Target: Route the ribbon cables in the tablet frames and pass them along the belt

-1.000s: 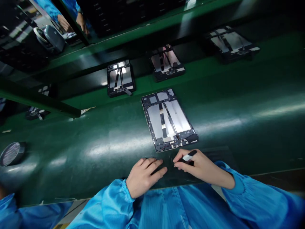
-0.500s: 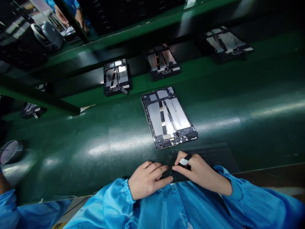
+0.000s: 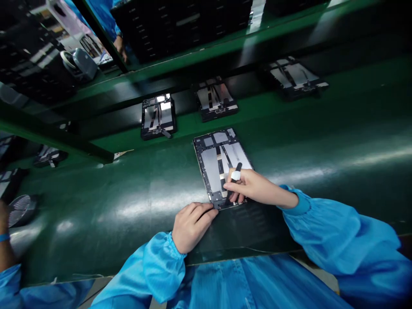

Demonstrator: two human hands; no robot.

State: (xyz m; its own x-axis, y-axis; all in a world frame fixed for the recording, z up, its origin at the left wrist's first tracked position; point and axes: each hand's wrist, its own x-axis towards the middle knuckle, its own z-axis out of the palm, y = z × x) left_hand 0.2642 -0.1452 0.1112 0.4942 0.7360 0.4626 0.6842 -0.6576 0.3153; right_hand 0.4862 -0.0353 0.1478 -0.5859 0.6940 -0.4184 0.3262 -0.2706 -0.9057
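Note:
An opened tablet (image 3: pixel 215 163) with its silver inner plates and dark cables showing lies on the green belt (image 3: pixel 322 141) in front of me. My right hand (image 3: pixel 249 187) rests over its near right part, closed on a thin black tool (image 3: pixel 236 168) whose tip points down at the tablet's near edge; a white cot covers one fingertip. My left hand (image 3: pixel 191 223) lies on the belt with curled fingers touching the tablet's near left corner. Both arms wear blue sleeves.
Three more opened tablets sit farther back: one (image 3: pixel 157 116) on the left, one (image 3: pixel 216 98) in the middle, one (image 3: pixel 294 77) on the right. A small fan (image 3: pixel 21 210) stands at the far left by another person's arm (image 3: pixel 6 244). Dark trays (image 3: pixel 183 21) fill the back.
My right hand has moved forward from the belt's near edge onto the tablet with the tool. My left hand has shifted up to the tablet's near corner. The view has tilted slightly.

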